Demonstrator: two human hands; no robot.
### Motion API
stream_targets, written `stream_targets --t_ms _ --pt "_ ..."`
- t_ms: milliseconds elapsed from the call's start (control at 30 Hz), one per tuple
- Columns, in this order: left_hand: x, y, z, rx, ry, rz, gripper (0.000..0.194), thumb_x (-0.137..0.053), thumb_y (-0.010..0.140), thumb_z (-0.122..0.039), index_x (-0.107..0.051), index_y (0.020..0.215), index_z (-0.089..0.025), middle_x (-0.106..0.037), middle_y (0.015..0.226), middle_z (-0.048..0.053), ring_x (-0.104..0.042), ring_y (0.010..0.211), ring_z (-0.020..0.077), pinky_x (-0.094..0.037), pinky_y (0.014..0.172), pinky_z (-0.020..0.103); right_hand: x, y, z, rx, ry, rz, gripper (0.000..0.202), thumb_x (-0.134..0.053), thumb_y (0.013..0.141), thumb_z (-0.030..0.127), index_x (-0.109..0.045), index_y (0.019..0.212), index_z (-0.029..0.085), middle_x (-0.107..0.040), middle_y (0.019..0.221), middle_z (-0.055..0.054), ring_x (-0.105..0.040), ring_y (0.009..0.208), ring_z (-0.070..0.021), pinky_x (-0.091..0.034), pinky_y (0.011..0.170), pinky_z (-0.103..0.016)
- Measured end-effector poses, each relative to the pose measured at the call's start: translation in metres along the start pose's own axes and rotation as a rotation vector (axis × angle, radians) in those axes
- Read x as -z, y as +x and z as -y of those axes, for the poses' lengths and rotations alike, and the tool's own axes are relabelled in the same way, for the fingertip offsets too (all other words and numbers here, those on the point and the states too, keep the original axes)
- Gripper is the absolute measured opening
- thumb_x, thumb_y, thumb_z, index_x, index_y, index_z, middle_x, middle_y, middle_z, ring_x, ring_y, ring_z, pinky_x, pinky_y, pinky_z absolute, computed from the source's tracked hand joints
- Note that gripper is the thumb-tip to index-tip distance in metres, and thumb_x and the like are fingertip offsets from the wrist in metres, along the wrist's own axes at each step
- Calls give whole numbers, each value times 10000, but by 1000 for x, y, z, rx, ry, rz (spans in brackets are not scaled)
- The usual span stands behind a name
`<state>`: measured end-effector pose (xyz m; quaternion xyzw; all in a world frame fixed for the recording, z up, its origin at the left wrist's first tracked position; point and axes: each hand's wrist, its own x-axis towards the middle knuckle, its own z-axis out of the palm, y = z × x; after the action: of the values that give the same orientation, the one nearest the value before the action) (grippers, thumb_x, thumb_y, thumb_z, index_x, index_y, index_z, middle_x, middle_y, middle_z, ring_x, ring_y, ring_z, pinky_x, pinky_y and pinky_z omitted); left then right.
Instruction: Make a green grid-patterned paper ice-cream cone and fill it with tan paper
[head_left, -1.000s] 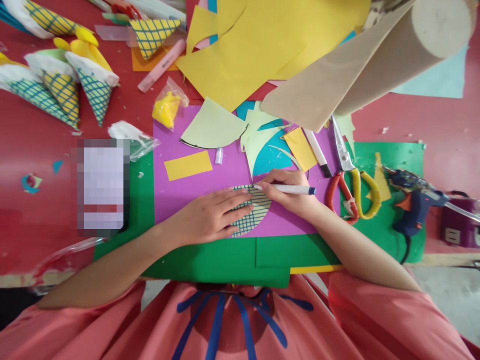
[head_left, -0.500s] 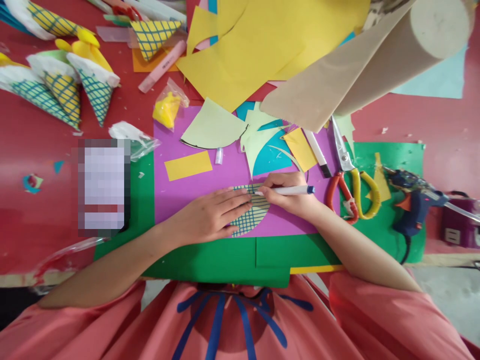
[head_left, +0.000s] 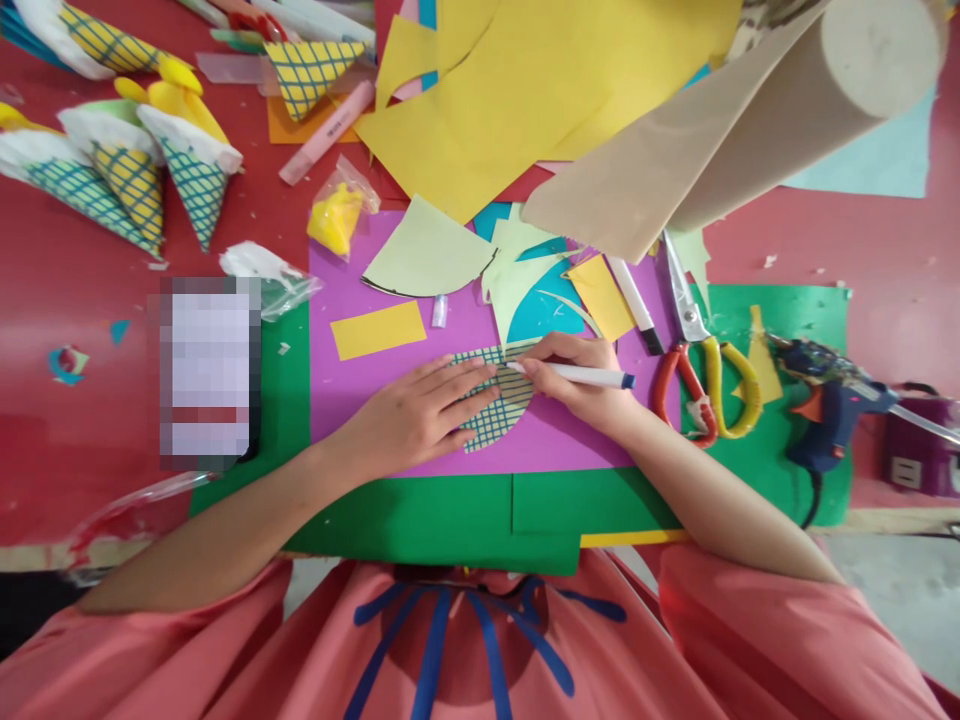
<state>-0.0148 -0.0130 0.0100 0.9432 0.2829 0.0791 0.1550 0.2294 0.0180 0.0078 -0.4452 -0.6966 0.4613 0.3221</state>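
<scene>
A pale green paper piece [head_left: 491, 425] with a curved edge lies on the purple sheet [head_left: 360, 400]. Dark blue lines cross on its left part, while its right part bears stripes in one direction. My left hand [head_left: 416, 412] rests flat on it with fingers stretched out, covering part of its left side. In my right hand [head_left: 581, 375] is a white marker pen [head_left: 592, 376] with a dark blue end. Its tip is at the paper, close to my left fingertips. Just beyond lie green and blue paper scraps [head_left: 547, 312].
Scissors [head_left: 694, 350] and a glue gun [head_left: 832, 410] lie to the right. A brown paper roll [head_left: 780, 120] and yellow sheets [head_left: 510, 100] fill the back. Finished paper cones [head_left: 195, 180] and a blurred-out phone-like object [head_left: 206, 370] are at left. A capped marker [head_left: 634, 305] is near the scissors.
The paper piece has shifted slightly away from my body, and my left hand with it. The marker has moved a little, its back end now lower and further right.
</scene>
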Motion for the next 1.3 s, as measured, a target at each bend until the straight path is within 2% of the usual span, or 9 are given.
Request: stream_targets --t_ms 167,367,767,1100,1300 --pt "3 1 -2 19 -5 -3 441 -555 911 -249 -522 1339 -153 -488 1431 151 -464 1327 299 -422 1096 497 -1 1 -4 39 -27 10 180 -616 874 296 -662 782 148 -667 688 -10 -577 592 -85 -436 557 -202" --pt "3 1 -2 32 -31 12 456 -563 903 -233 -513 1352 -174 -487 1432 142 -454 1334 290 -410 1108 500 -2 1 -4 31 -53 15 161 -615 870 288 -667 798 153 -694 714 -26 -603 614 -103 -450 569 -211" --pt "3 1 -2 -2 34 -7 437 -540 923 -259 -512 1341 -138 -503 1407 156 -477 1309 308 -444 1073 501 0 2 1 51 -73 75 213 -596 866 247 -608 678 149 -588 605 15 -495 534 -71 -373 520 -205" --pt "3 0 -1 -8 63 -20 449 -542 924 -269 -498 1352 -143 -509 1400 152 -471 1318 294 -428 1094 480 1 -1 -2 76 -59 97 284 -607 860 243 -542 599 154 -512 552 43 -426 491 -50 -329 479 -191" --pt "0 -1 -1 -9 41 -25 457 -553 915 -264 -499 1352 -139 -492 1417 155 -455 1329 301 -413 1100 488 1 0 -1 63 -53 155 301 -588 851 221 -531 563 151 -486 515 43 -405 482 -55 -315 471 -202"
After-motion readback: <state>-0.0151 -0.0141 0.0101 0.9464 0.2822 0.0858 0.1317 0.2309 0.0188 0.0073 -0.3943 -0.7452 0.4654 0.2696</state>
